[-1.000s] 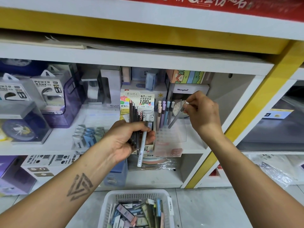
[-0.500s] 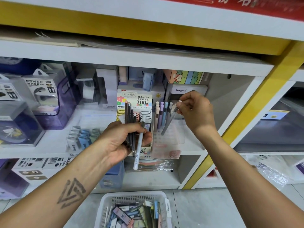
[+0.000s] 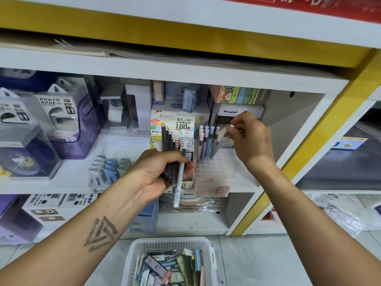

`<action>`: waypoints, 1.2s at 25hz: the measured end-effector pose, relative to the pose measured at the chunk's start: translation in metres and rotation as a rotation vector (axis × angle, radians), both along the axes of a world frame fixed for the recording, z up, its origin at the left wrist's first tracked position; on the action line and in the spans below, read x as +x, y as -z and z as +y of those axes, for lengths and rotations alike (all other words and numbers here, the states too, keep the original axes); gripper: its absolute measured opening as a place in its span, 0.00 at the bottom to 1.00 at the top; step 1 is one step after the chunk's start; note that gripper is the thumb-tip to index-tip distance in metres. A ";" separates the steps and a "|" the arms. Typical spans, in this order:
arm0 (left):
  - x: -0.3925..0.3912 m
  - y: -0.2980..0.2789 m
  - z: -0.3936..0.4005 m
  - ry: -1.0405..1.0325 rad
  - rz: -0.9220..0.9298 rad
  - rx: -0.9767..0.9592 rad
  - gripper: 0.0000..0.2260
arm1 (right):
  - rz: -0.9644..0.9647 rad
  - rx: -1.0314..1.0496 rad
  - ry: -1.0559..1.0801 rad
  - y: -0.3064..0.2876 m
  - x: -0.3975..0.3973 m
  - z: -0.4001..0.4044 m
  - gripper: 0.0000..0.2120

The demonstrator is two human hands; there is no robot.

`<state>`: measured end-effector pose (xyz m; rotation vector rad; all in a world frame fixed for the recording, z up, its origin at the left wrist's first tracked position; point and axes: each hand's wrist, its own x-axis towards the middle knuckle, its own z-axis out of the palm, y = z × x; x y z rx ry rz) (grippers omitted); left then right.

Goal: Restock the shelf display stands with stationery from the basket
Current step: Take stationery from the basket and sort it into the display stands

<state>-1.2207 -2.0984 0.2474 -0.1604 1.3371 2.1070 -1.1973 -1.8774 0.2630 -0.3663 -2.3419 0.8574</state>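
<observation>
Head view. White shelf [image 3: 61,182] in a shop unit with yellow trim, tiled floor below

Item: left hand [image 3: 158,172], fingers curled round a bundle of dark pens [image 3: 168,153] held upright, plus one white pen [image 3: 179,178] hanging below the palm; position unchanged from a second ago, in front of the lead-refill display box [image 3: 183,124]

Item: right hand [image 3: 249,139], pinching the white cap end of a grey pen [image 3: 221,141] between thumb and fingertips. Change noted: the hand has drawn slightly left and the pen leans steeper toward the clear pen stand [image 3: 216,164], its lower end now among the pastel pens [image 3: 206,141] already standing there. Judged: this pen is close to seated; the bundle in the left hand is next stock to go in

Item: white basket [image 3: 134,252] on the floor below, well filled with flat stationery packs, so much restocking remains

Surroundings: power bank boxes [image 3: 53,104] and a purple bin [image 3: 86,137] at left; eraser packs [image 3: 109,168] on the shelf front; a Henghui box [image 3: 239,110] behind the right hand

Obstruction: the standing pastel pens crowd the stand's slots, and the shelf above sits low over the right hand, leaving little room to lift pens in from the top
</observation>
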 end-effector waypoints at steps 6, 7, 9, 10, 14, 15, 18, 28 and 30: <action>0.001 0.000 0.001 -0.003 -0.008 0.000 0.05 | 0.022 0.018 0.049 -0.001 0.001 0.006 0.03; 0.000 0.000 0.000 -0.002 -0.008 0.001 0.05 | 0.017 0.035 0.043 0.000 0.001 0.005 0.03; 0.000 0.001 0.001 -0.002 -0.009 -0.001 0.05 | 0.007 0.068 0.026 0.001 0.001 0.004 0.02; 0.000 0.001 0.001 -0.004 -0.010 -0.003 0.05 | 0.006 0.085 0.019 0.001 0.000 0.003 0.02; -0.002 0.003 0.000 -0.004 -0.011 -0.002 0.04 | 0.001 0.205 -0.005 0.004 0.000 0.005 0.02; -0.002 0.004 -0.001 -0.001 -0.013 0.001 0.03 | -0.006 0.231 -0.013 0.005 -0.001 0.005 0.03; -0.002 0.006 -0.001 0.011 -0.013 0.004 0.05 | -0.033 0.296 -0.044 0.007 -0.003 0.006 0.05; 0.006 0.001 0.000 0.052 0.033 0.009 0.05 | -0.203 -0.225 -0.265 -0.013 0.010 -0.022 0.06; 0.007 -0.001 0.001 0.042 0.048 0.004 0.05 | -0.352 -0.396 -0.409 -0.017 0.015 -0.036 0.11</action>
